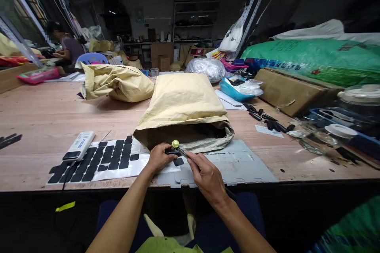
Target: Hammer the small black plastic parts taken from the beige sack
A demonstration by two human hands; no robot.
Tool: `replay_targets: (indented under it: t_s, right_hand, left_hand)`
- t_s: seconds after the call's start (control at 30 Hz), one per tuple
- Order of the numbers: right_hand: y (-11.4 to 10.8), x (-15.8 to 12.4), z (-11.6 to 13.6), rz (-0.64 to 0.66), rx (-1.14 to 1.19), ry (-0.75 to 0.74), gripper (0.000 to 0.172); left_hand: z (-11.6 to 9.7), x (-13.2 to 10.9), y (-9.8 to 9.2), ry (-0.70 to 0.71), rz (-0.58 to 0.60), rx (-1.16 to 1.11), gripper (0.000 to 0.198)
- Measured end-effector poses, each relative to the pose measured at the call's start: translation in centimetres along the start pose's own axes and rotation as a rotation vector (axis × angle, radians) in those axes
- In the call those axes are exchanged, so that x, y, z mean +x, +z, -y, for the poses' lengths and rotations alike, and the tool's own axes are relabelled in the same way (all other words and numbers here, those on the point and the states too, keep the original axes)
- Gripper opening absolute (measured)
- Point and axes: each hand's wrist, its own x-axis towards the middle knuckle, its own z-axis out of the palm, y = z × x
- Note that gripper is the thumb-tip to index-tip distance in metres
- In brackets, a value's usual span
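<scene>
Just in front of the open sack [187, 99], both hands work close together. My right hand [206, 176] is closed around a thin dark rod [182, 152] with a round, pale yellow head [175, 143] that points up and left. My left hand [160, 159] pinches a small dark piece beside the rod; most of that piece is hidden by the fingers. The yellow sack's dark mouth faces me, and what lies inside is too dark to make out. Left of my hands are white sheets with black rounded-square stickers [114, 156]. Under my hands spreads a grey board [231, 166].
A white device with a cable [79, 146] lies at the left. Another yellow sack [118, 83] stands behind. To the right are black handle-like parts [274, 124], a blue tray [237, 90], a cardboard box [291, 91] and jars. A person [67, 47] sits at the far left.
</scene>
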Motion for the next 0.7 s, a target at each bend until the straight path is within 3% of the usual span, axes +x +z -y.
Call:
replay_targets:
  t_s: [0.17, 0.33, 0.53, 0.7]
  right_hand:
    - [-0.2, 0.0, 0.2, 0.035, -0.119, 0.032, 0.032]
    - [-1.2, -0.1, 0.0, -0.065, -0.105, 0.054, 0.033]
    - [-1.2, -1.0, -0.7, -0.011, -0.143, 0.050, 0.033]
    - [-1.8, 1.3, -2.7, -0.097, -0.238, 0.098, 0.031]
  left_hand:
    - [0.0, 0.0, 0.1, -0.033, -0.015, -0.011, 0.016]
    - [0.0, 0.0, 0.3, -0.013, -0.026, -0.066, 0.018]
    - [0.2, 0.0, 0.3, -0.011, -0.038, -0.057, 0.016]
    - [-0.1, -0.1, 0.0, 0.008, -0.022, -0.024, 0.017]
